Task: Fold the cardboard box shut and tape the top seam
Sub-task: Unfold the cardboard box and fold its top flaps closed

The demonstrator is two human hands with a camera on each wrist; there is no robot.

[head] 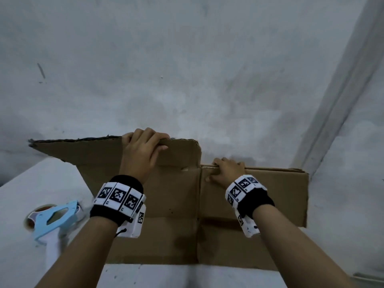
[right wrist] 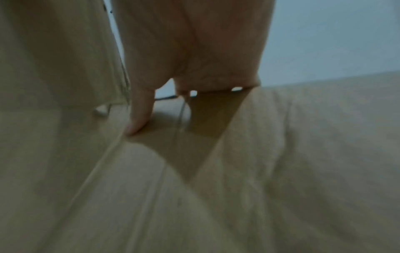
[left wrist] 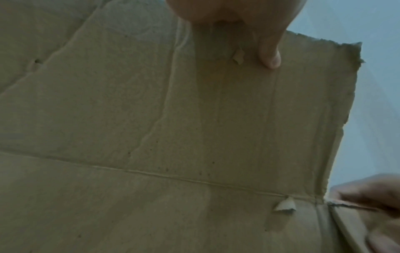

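Note:
A worn brown cardboard box (head: 172,221) lies flattened on the white table, its panels creased. My left hand (head: 143,146) grips the top edge of the raised left flap (head: 87,154), fingers curled over the edge and thumb on the near face (left wrist: 270,56). My right hand (head: 225,170) grips the far edge of the lower right panel (head: 276,194) beside the middle fold, fingers hooked over it, thumb (right wrist: 138,118) pressed on the cardboard (right wrist: 303,154). A light blue tape dispenser (head: 55,220) with a roll of tape rests at the left of the table.
The white table (head: 27,262) runs under the box, its far edge close to a grey wall (head: 187,69). A pale vertical strip (head: 340,96) runs up the wall at the right. Both wrists wear black bands with printed marker tags.

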